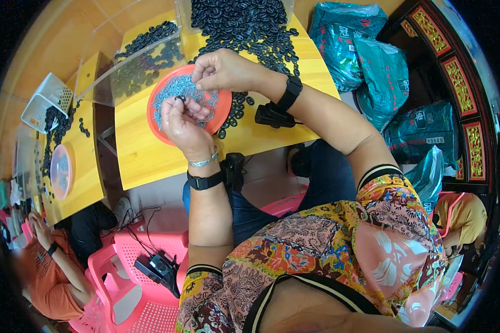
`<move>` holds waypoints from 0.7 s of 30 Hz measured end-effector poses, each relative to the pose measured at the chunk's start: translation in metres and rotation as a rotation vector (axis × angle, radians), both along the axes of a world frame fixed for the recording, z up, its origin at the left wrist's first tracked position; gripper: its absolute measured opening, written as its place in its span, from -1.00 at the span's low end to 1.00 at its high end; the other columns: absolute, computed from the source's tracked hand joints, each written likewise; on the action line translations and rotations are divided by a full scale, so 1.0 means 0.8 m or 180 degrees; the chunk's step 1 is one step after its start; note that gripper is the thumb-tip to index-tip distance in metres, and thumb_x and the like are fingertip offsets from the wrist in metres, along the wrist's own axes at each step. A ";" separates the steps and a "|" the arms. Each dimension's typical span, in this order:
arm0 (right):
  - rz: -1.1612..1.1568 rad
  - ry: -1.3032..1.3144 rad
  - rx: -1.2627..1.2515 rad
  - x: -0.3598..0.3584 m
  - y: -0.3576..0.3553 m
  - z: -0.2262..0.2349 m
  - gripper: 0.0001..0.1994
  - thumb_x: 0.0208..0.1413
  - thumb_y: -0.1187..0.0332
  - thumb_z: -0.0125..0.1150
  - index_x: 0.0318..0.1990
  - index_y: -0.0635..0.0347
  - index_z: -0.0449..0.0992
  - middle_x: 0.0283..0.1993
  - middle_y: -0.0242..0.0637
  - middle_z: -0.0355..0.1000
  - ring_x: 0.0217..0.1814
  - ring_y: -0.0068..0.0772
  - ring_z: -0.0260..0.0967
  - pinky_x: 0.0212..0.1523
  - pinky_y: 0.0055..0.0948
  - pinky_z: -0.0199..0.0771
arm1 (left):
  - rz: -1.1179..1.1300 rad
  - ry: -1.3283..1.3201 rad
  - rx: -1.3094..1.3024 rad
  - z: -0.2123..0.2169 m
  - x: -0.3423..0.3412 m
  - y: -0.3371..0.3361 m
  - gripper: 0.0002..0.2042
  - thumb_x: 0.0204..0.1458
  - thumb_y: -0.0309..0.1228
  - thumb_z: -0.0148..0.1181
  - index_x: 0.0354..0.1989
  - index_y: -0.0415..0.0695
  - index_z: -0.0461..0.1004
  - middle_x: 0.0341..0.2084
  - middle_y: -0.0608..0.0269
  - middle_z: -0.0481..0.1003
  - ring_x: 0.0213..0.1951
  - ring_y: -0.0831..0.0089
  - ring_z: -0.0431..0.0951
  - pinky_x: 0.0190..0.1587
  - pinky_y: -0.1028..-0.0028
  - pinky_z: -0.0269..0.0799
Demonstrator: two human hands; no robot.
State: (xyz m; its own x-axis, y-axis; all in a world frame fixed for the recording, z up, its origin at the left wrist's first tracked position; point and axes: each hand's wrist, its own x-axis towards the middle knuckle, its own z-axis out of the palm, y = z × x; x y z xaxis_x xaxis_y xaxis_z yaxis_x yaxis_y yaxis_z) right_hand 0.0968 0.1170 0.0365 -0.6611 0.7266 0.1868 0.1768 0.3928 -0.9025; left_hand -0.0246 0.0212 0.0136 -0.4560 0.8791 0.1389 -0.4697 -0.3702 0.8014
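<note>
Head view of small-parts work at a yellow tabletop [150, 150]. A small black ring [180, 99] is held pinched between the fingers [175, 105] of the left hand [180, 125], above one orange-red round tray [164, 119] filled with small grey metal pieces [175, 89]. The right hand [223, 69] is lowered over the far side of the tray, its fingers drawn narrowly together at the grey pieces; whether one is gripped cannot be told. A large loose heap of black rings [244, 28], too many to count, is spread on the tabletop beyond the tray, and more are seen inside one clear plastic bin [141, 66]. Judged from these stocks, most of the work is left; no separate pile of finished items can be made out. One black wristband is worn on each forearm, and one silver bracelet [205, 162] on the left. Three teal bags [383, 72] are piled at the right. Another person in an orange shirt [44, 277] is seated at lower left.
</note>
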 end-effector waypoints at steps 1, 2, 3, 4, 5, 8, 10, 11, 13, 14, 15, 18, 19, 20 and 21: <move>-0.0001 0.0000 0.0001 0.001 0.000 0.000 -0.82 -0.09 0.40 0.26 -0.33 0.28 0.50 -0.47 -0.45 0.42 -0.47 -0.72 0.31 -0.43 -0.68 0.35 | -0.0001 0.0000 0.0001 0.000 0.001 0.000 -0.86 0.07 -0.44 -0.19 -0.47 -0.17 0.27 -0.72 0.25 0.32 -0.73 0.48 0.30 -0.65 0.59 0.24; 0.0001 0.0078 -0.0080 0.003 -0.001 0.001 -0.83 -0.08 0.41 0.25 -0.33 0.29 0.49 -0.47 -0.44 0.42 -0.46 -0.72 0.31 -0.43 -0.68 0.35 | -0.0059 0.0001 -0.0070 0.003 0.003 -0.002 -0.86 0.08 -0.44 -0.19 -0.48 -0.17 0.27 -0.71 0.26 0.32 -0.72 0.50 0.30 -0.65 0.59 0.23; 0.0001 0.0156 -0.0161 0.004 -0.002 0.002 -0.84 -0.06 0.41 0.25 -0.33 0.29 0.49 -0.47 -0.43 0.42 -0.45 -0.72 0.32 -0.42 -0.69 0.34 | -0.0117 0.0001 -0.0141 0.005 0.004 -0.003 -0.86 0.08 -0.44 -0.18 -0.49 -0.17 0.27 -0.71 0.26 0.33 -0.72 0.52 0.30 -0.64 0.60 0.23; 0.0001 0.0157 -0.0160 0.009 -0.005 0.004 -0.84 -0.06 0.41 0.25 -0.33 0.29 0.49 -0.47 -0.43 0.42 -0.45 -0.72 0.32 -0.42 -0.69 0.34 | -0.0118 0.0002 -0.0140 0.004 0.006 -0.003 -0.86 0.08 -0.44 -0.18 -0.49 -0.17 0.27 -0.71 0.26 0.33 -0.72 0.52 0.30 -0.64 0.60 0.23; -0.0090 0.0267 -0.0218 0.018 -0.011 0.010 -0.85 -0.04 0.41 0.23 -0.32 0.29 0.49 -0.46 -0.43 0.42 -0.44 -0.72 0.32 -0.42 -0.69 0.34 | -0.0197 0.0069 -0.0151 0.004 0.008 -0.004 -0.86 0.08 -0.44 -0.17 -0.49 -0.17 0.27 -0.71 0.27 0.33 -0.70 0.54 0.30 -0.63 0.61 0.23; -0.0246 0.0744 -0.0538 0.034 -0.039 0.024 -0.85 0.00 0.43 0.21 -0.27 0.29 0.50 -0.44 -0.43 0.43 -0.43 -0.73 0.33 -0.41 -0.71 0.35 | -0.0340 0.0256 -0.0162 0.006 0.016 -0.010 -0.86 0.08 -0.44 -0.14 -0.49 -0.17 0.28 -0.70 0.30 0.34 -0.68 0.59 0.30 -0.61 0.63 0.21; -0.0464 0.0941 -0.0735 0.058 -0.050 0.027 -0.82 0.03 0.45 0.17 -0.19 0.29 0.50 -0.40 -0.39 0.47 -0.43 -0.72 0.37 -0.39 -0.70 0.40 | -0.0473 0.0389 -0.0171 0.007 0.029 -0.010 -0.86 0.08 -0.44 -0.13 -0.49 -0.17 0.29 -0.70 0.31 0.34 -0.67 0.61 0.30 -0.60 0.65 0.19; -0.0488 0.0945 -0.0731 0.064 -0.053 0.024 -0.82 0.03 0.45 0.17 -0.19 0.29 0.50 -0.40 -0.39 0.47 -0.43 -0.72 0.37 -0.39 -0.70 0.40 | -0.0593 0.0461 -0.0261 0.006 0.032 -0.013 -0.86 0.08 -0.44 -0.12 -0.48 -0.17 0.30 -0.70 0.32 0.34 -0.67 0.62 0.30 -0.59 0.66 0.17; -0.0466 0.1139 -0.1001 0.074 -0.058 0.014 -0.81 0.05 0.44 0.16 -0.17 0.29 0.50 -0.38 -0.34 0.49 -0.41 -0.66 0.43 -0.36 -0.67 0.45 | -0.0743 0.0543 -0.0352 0.006 0.039 -0.017 -0.87 0.09 -0.44 -0.11 -0.47 -0.16 0.31 -0.70 0.33 0.34 -0.67 0.63 0.30 -0.58 0.67 0.16; -0.0510 0.1069 -0.1057 0.074 -0.062 0.016 -0.81 0.06 0.43 0.14 -0.18 0.31 0.49 -0.36 -0.29 0.51 -0.37 -0.60 0.47 -0.33 -0.66 0.48 | -0.0725 0.0603 -0.0352 0.006 0.041 -0.020 -0.87 0.09 -0.44 -0.10 -0.47 -0.16 0.31 -0.69 0.34 0.35 -0.67 0.63 0.30 -0.58 0.67 0.14; -0.0530 0.1086 -0.1059 0.075 -0.061 0.015 -0.81 0.06 0.43 0.14 -0.18 0.31 0.49 -0.36 -0.29 0.51 -0.37 -0.60 0.47 -0.33 -0.66 0.48 | -0.0707 0.0666 -0.0353 0.006 0.043 -0.022 -0.88 0.09 -0.44 -0.09 -0.46 -0.15 0.31 -0.69 0.34 0.35 -0.66 0.64 0.29 -0.58 0.68 0.13; -0.0452 0.1093 -0.1203 0.079 -0.057 0.011 -0.79 0.06 0.41 0.15 -0.18 0.35 0.47 -0.34 -0.26 0.51 -0.37 -0.58 0.47 -0.33 -0.65 0.48 | -0.0708 0.0689 -0.0448 0.004 0.046 -0.022 -0.89 0.09 -0.45 -0.07 -0.46 -0.14 0.32 -0.69 0.36 0.35 -0.66 0.65 0.29 -0.57 0.68 0.13; -0.0469 0.1109 -0.1209 0.081 -0.058 0.012 -0.79 0.06 0.41 0.15 -0.18 0.35 0.47 -0.34 -0.26 0.51 -0.37 -0.58 0.47 -0.33 -0.65 0.48 | -0.0726 0.0703 -0.0455 0.003 0.048 -0.022 -0.89 0.09 -0.45 -0.07 -0.46 -0.14 0.32 -0.69 0.36 0.35 -0.66 0.65 0.29 -0.57 0.68 0.13; -0.0463 0.1080 -0.1204 0.083 -0.058 0.013 -0.79 0.06 0.40 0.15 -0.19 0.34 0.47 -0.34 -0.27 0.51 -0.36 -0.58 0.47 -0.33 -0.65 0.47 | -0.0733 0.0718 -0.0465 0.002 0.049 -0.022 -0.89 0.09 -0.45 -0.07 -0.47 -0.13 0.32 -0.69 0.37 0.35 -0.66 0.65 0.29 -0.57 0.68 0.14; -0.0458 0.1048 -0.1200 0.085 -0.059 0.012 -0.79 0.06 0.39 0.15 -0.20 0.33 0.48 -0.35 -0.28 0.51 -0.36 -0.58 0.46 -0.34 -0.64 0.47 | -0.0741 0.0730 -0.0474 0.001 0.050 -0.021 -0.89 0.09 -0.44 -0.07 -0.47 -0.13 0.32 -0.69 0.37 0.34 -0.66 0.66 0.29 -0.57 0.69 0.14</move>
State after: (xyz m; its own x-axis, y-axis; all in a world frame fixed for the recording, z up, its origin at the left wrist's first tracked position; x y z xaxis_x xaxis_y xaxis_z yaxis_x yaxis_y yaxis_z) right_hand 0.1649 0.0700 0.0461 -0.4998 0.8628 0.0758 -0.1121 0.0224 -0.9934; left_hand 0.0157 0.0041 0.0147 -0.2128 0.9741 0.0769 -0.3293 -0.1456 0.9329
